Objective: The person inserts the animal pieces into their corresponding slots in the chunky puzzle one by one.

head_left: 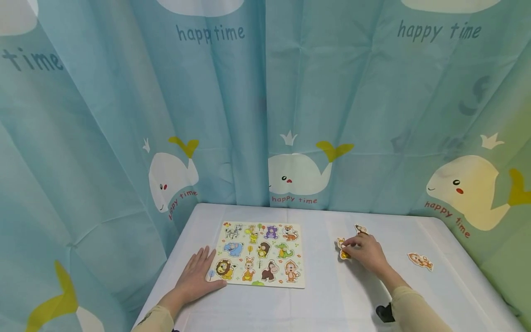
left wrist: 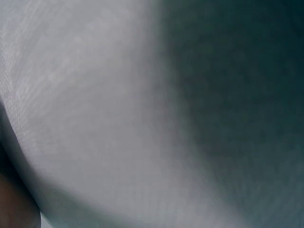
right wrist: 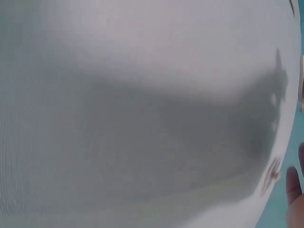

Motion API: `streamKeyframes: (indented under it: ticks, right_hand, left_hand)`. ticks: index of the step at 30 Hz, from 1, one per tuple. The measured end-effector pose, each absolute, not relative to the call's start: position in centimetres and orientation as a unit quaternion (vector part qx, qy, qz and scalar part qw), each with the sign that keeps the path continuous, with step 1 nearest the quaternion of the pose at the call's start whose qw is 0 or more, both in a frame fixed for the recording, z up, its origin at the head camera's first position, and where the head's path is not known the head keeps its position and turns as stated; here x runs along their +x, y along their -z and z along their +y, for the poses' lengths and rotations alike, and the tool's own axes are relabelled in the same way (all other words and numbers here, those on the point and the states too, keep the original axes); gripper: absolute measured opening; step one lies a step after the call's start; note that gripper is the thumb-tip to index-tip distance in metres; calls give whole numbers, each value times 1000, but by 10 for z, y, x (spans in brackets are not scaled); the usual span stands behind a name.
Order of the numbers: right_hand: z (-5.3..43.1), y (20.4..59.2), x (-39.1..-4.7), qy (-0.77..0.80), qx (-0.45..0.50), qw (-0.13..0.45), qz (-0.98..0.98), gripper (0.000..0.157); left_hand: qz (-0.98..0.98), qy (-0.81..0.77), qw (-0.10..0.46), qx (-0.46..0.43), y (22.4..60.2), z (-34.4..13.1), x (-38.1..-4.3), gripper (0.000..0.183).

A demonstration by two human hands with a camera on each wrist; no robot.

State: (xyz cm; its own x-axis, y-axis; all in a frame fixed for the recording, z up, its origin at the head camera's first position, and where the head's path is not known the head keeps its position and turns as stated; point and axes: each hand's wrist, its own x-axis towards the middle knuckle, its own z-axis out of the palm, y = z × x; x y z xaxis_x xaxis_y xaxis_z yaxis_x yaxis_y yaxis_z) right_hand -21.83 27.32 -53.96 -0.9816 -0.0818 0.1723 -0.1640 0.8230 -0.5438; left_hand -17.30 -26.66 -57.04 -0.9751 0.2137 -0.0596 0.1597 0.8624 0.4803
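Observation:
An animal puzzle board (head_left: 259, 287) lies flat on the white table, showing a zebra, an elephant, a lion and several other animals. My left hand (head_left: 197, 279) rests at its lower left corner, fingers straight and thumb along the near edge. To the right of the board, my right hand (head_left: 367, 252) pinches a kangaroo puzzle piece (head_left: 342, 252) between thumb and fingers. Another piece (head_left: 360, 228) shows just beyond this hand, partly hidden by it. Only fingertips (right wrist: 293, 185) of the right hand appear at the edge of the right wrist view.
A monkey puzzle piece (head_left: 421, 261) lies on the table (head_left: 323, 304) to the right of my right hand. Behind the table hangs a blue curtain (head_left: 232, 106) with whale prints. Mostly blurred white cloth (left wrist: 95, 114) fills the left wrist view.

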Motion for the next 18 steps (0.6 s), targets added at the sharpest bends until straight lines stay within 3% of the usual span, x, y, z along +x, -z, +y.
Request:
streamKeyframes:
  ticks: [18]
  right_hand:
    - [206, 533, -221, -303, 73, 82, -947, 6]
  left_hand:
    - [968, -220, 68, 100, 562, -266, -172, 114]
